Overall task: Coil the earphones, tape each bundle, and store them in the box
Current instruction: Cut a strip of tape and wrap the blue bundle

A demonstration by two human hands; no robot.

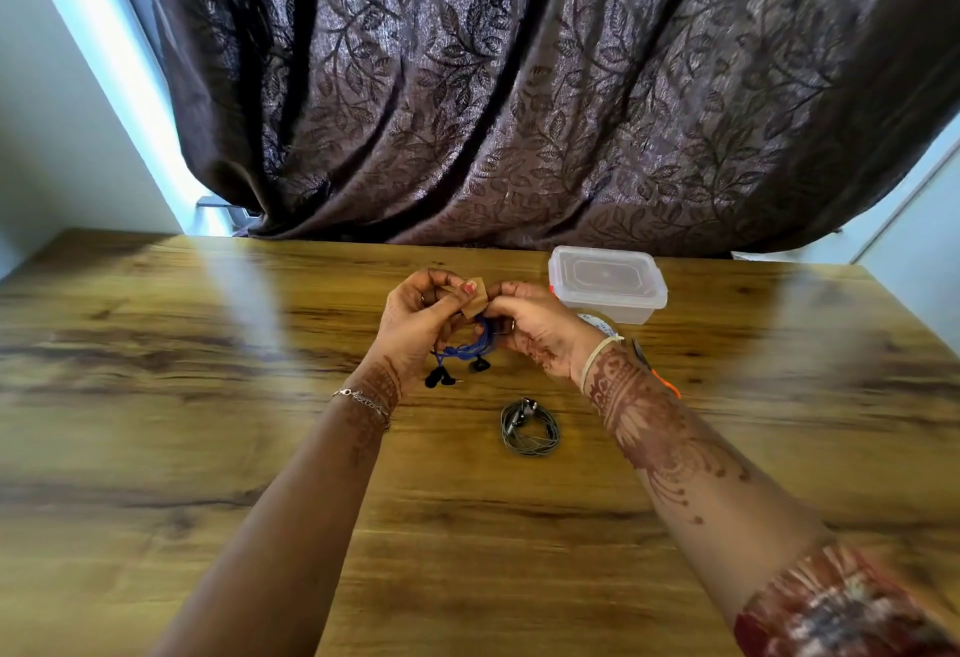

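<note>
A coiled blue earphone bundle [470, 349] with black earbuds hangs between my two hands above the wooden table [208, 396]. My left hand [415, 324] and my right hand [535, 321] both pinch it, and a strip of brown tape [475, 300] is held at the top of the coil between their fingertips. A second, grey earphone coil [530, 428] lies loose on the table just in front of my right wrist. The clear plastic box [608, 290], lid on, stands behind my right hand.
Partly hidden behind my right wrist lie a white roll-like object [597, 326] and a tool with an orange handle [662, 378]. A dark leaf-patterned curtain [519, 85] hangs along the table's far edge.
</note>
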